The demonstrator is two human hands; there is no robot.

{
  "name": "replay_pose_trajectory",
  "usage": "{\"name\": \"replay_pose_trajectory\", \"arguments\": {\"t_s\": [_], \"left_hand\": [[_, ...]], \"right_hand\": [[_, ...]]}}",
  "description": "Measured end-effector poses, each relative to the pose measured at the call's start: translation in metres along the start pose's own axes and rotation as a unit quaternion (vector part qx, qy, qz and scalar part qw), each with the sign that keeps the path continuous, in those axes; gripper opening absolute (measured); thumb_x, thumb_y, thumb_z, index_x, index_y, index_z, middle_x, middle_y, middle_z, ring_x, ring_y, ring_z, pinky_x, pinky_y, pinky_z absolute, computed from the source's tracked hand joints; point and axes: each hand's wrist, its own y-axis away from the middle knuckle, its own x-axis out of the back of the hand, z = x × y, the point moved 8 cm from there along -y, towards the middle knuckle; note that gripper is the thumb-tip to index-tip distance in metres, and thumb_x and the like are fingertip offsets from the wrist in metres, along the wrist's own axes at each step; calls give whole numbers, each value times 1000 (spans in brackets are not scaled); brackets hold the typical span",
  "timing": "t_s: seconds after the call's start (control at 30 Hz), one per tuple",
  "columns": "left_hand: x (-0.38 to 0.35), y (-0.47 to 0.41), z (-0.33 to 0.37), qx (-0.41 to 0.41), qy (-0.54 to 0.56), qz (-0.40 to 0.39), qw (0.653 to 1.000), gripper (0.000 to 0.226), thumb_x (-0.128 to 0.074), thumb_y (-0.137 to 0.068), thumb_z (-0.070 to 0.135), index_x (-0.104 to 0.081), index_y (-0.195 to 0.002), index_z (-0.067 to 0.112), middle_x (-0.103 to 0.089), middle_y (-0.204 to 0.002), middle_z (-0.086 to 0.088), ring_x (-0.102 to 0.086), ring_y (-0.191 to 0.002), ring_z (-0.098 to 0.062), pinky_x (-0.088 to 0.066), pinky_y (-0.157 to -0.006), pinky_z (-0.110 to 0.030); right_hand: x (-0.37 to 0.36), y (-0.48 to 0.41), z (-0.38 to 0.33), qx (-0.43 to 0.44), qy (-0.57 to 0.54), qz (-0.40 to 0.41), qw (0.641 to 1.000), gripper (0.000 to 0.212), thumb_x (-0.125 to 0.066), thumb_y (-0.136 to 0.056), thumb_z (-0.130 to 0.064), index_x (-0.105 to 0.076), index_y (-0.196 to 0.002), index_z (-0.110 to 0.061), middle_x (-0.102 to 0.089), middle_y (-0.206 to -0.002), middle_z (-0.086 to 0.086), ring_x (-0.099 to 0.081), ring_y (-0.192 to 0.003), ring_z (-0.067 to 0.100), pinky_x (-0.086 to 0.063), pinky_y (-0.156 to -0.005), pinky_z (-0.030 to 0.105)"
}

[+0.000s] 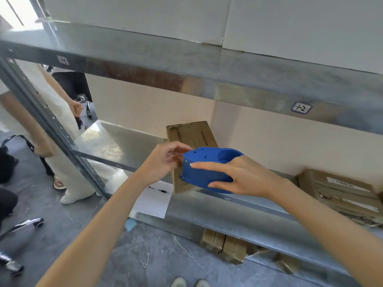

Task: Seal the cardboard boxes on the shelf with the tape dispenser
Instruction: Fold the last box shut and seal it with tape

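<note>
We see a brown cardboard box upright on the metal shelf, closed so its contents stay hidden, and a flatter box well apart to its right. Our right hand grips the blue plastic tape dispenser in front of the upright box, index finger stretched along its side, while our left hand pinches its front end. A white sheet shows by the box's lower corner, and another person stands at the left.

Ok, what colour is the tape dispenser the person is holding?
Solid blue. The tape dispenser shows clearly in the head view, gripped by the right hand.
</note>
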Motion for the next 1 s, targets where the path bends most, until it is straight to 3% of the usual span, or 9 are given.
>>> {"name": "replay_pose_trajectory", "arguments": {"t_s": [0.23, 0.37, 0.53, 0.6, 0.7, 0.87, 1.0], "left_hand": [[-4, -1, 1, -26, -73, 11, 997, 58, -62, -80, -20, -69, -94, 36, -74, -96, 13, -67, -94, -6, -51, -87, -19], [-10, -2, 2, -27, -81, -2, 996, 60, -56, -80, -24, -68, -97, 33, -71, -97, 16, -64, -98, -4, -49, -87, -19], [-10, -3, 4, 5, 90, 19, 996, 35, -49, -91, -17, -67, -98, 13, -68, -97, 3, -63, -89, -1, -50, -75, -16], [-8, -4, 3, 13, 99, 32, 995, 33, -49, -92, -15, -67, -97, 12, -69, -97, 3, -65, -86, -5, -52, -72, -17], [2, -5, 1, 0, 0, 63, 998, 43, -60, -84, -19, -70, -98, 20, -71, -103, 1, -67, -76, -9, -54, -69, -22], [8, 4, 10, -13, 3, 108, 994, 35, -68, -79, -18, -73, -93, 14, -73, -88, -10, -66, -75, -6, -53, -70, -16], [44, 33, -18, 47, 15, 156, 986, 25, -78, -79, 1, -73, -92, 21, -73, -84, 3, -66, -76, -8, -52, -76, -17]], "right_hand": [[-5, 3, -9, 25, 2, -13, 1000, 60, -26, -97, -57, 2, -150, -55, -40, -55, -7, -33, -45, 9, -34, -48, 24], [-3, 3, -8, 26, 0, -6, 1000, 58, -27, -97, -54, -6, -151, -50, -42, -55, -9, -35, -45, 8, -34, -46, 24], [7, 4, -6, 29, -10, 14, 999, 60, -30, -98, -54, -2, -151, -54, -49, -55, -6, -41, -46, 12, -44, -47, 33], [9, 3, -5, 25, -7, 12, 1000, 59, -32, -98, -54, -5, -151, -52, -48, -54, -6, -40, -45, 11, -43, -47, 31], [10, 4, -1, 11, -13, 13, 1000, 61, -43, -99, -50, -10, -150, -54, -38, -50, -6, -34, -44, 10, -38, -50, 26], [14, 9, 4, 1, -50, 37, 998, 62, -52, -97, -48, -14, -145, -64, -40, -50, -1, -31, -44, 15, -36, -49, 24], [14, 30, 23, -25, -57, 28, 998, 65, -59, -95, -44, -20, -140, -69, -34, -48, -6, -36, -47, 17, -27, -50, 15]]}}
